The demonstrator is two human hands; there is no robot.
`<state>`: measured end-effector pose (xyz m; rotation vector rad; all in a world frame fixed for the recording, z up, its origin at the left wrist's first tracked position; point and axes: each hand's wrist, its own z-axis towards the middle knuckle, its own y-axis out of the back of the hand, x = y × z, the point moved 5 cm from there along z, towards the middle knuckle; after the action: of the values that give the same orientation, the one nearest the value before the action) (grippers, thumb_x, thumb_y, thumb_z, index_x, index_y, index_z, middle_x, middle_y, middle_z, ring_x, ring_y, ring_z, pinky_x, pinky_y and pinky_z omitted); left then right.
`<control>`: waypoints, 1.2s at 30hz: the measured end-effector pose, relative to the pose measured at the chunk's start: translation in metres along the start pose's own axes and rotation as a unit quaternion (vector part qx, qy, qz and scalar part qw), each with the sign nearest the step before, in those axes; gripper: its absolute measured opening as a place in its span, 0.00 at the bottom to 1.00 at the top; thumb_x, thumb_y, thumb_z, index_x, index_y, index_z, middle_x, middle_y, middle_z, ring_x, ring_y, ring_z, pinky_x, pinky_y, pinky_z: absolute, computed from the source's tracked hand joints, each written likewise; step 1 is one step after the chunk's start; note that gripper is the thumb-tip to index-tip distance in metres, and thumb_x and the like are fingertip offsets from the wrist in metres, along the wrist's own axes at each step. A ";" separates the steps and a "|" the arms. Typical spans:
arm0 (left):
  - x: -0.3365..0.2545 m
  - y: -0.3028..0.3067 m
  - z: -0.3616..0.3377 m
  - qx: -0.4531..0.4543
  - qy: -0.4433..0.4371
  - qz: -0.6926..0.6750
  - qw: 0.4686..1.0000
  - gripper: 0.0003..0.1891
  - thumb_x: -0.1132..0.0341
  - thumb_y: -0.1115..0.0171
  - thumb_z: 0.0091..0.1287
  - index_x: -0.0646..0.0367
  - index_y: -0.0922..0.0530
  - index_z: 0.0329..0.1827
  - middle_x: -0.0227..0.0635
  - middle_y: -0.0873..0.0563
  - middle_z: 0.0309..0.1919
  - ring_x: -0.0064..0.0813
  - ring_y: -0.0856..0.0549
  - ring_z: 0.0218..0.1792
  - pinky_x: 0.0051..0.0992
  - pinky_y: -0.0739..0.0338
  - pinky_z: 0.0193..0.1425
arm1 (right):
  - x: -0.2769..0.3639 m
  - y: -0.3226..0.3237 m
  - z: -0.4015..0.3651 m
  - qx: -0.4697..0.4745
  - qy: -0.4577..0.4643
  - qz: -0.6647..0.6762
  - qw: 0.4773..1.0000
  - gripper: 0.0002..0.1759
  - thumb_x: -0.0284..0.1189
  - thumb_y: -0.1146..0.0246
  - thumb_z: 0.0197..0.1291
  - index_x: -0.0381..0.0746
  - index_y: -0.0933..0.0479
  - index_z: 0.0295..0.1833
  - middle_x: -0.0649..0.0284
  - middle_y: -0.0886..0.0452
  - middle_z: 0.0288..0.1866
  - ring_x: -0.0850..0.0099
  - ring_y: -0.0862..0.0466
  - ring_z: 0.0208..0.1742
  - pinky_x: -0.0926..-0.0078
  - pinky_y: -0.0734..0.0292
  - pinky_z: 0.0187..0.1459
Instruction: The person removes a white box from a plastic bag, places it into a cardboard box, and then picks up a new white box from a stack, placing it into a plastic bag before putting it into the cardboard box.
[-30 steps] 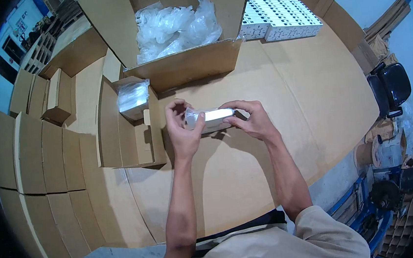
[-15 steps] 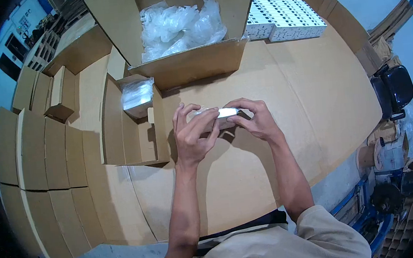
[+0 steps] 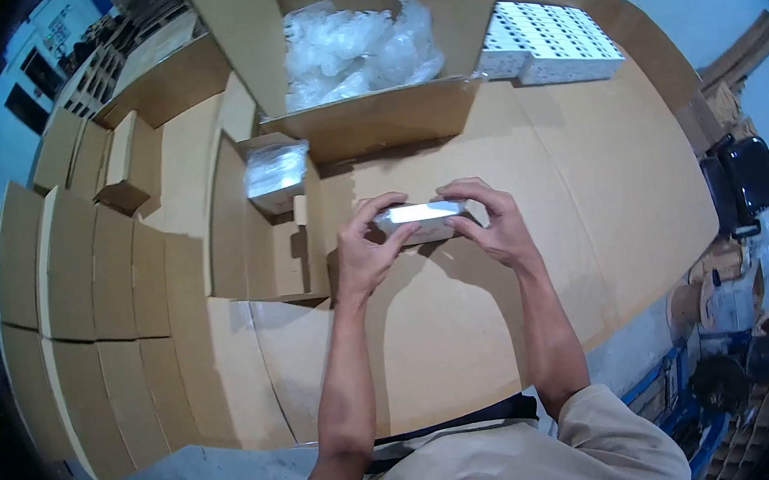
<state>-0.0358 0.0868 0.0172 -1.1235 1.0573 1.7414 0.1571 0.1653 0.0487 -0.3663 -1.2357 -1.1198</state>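
Note:
Between my hands, above the cardboard-covered table, is a small white box (image 3: 424, 222) in what looks like clear wrap. My left hand (image 3: 369, 252) grips its left end, with fingers on top and the thumb on the near face. At its right end my right hand (image 3: 497, 226) pinches it between fingers and thumb. Just left of my hands stands an open brown carton (image 3: 235, 226), with a plastic-wrapped pack (image 3: 275, 174) in its far part. The lower part of that carton shows its bare bottom.
A large open carton (image 3: 383, 121) with clear plastic bags (image 3: 359, 50) stands at the back. Rows of white boxes (image 3: 564, 41) lie at the back right. Several brown cartons (image 3: 76, 267) are stacked at the left. A black chair (image 3: 740, 177) is beyond the right edge.
My left fingers have shifted from across the box's top to its left end, so more of the box shows. The whole view has shifted slightly, with the table things further right.

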 end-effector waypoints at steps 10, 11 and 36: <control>-0.005 0.006 -0.080 -0.059 0.026 0.155 0.986 0.45 0.66 0.23 0.63 0.63 0.40 0.81 0.56 0.28 0.72 0.52 0.27 0.73 0.45 0.32 0.77 | -0.023 -0.009 0.007 -0.040 -0.058 0.124 0.990 0.25 0.13 0.31 0.61 0.32 0.21 0.65 0.55 0.13 0.53 0.72 0.15 0.50 0.73 0.16 0.54; -0.013 0.010 -0.096 -0.043 0.016 0.214 0.976 0.44 0.65 0.24 0.63 0.63 0.39 0.80 0.55 0.28 0.73 0.53 0.29 0.74 0.46 0.34 0.78 | -0.025 -0.010 0.011 -0.040 -0.045 0.123 0.991 0.24 0.12 0.32 0.63 0.31 0.22 0.65 0.53 0.15 0.55 0.70 0.14 0.53 0.74 0.15 0.51; -0.043 0.038 -0.177 -0.002 0.046 0.334 0.941 0.25 0.59 0.30 0.65 0.53 0.19 0.65 0.37 0.23 0.72 0.48 0.29 0.73 0.51 0.34 0.77 | 0.039 -0.131 0.117 0.061 0.089 0.160 0.981 0.16 0.11 0.36 0.66 0.34 0.21 0.57 0.61 0.17 0.50 0.72 0.12 0.48 0.73 0.13 0.51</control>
<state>-0.0087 -0.0975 0.0203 -0.9046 1.6272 2.2148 -0.0194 0.1744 0.0816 -0.3500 -1.0392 -0.7808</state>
